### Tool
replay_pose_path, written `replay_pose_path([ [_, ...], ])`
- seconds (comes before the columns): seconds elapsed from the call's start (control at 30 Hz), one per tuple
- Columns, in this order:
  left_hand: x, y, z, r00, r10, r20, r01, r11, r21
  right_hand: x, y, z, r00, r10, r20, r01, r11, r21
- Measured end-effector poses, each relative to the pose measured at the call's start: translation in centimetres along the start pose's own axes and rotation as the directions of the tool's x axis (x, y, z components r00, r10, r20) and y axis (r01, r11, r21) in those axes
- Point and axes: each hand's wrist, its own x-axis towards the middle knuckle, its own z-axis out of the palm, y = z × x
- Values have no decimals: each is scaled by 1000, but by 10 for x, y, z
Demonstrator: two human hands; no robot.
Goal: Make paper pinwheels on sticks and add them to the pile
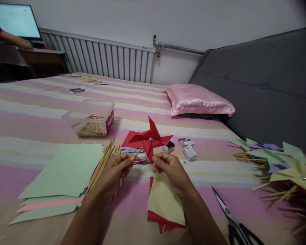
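We are working on a bed [40,112] with a pink striped cover, a radiator along the far wall and a grey padded headboard to the right; another person's arm reaches toward a screen at the far left corner of the room. Near the middle of the bed we hold up a red pinwheel [150,139], its folded blades already pinned at the centre by a small metal stud. Our left hand [116,167] pinches a thin wooden stick [139,152] that angles up behind the blades, and the fingers of our right hand [168,166] are pressed together on the lowest blade tip. So the wheel sits directly above both sets of fingers, touching them. We judge this one nearly complete: folded and pinned, with only its seating on the stick left to settle. Toward the right edge lies a heap of finished pinwheels [283,163]. Much remains: green paper sheets [63,170] and loose sticks [102,163] by the left edge, cut squares [164,200] at the near edge, scissors [234,221] beside them.
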Motion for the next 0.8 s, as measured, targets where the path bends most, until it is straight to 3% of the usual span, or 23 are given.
replay_pose_path([
  [0.57, 2, 0, 0, 1000, 15, 24, -16, 1000, 3, 0, -4, -9, 988, -72, -140, 77, 997, 31],
  [0.8, 2, -7, 9, 999, -24, 25, 27, 995, -100, 5, -4, -10, 969, -74, -235, 101, 989, 105],
])
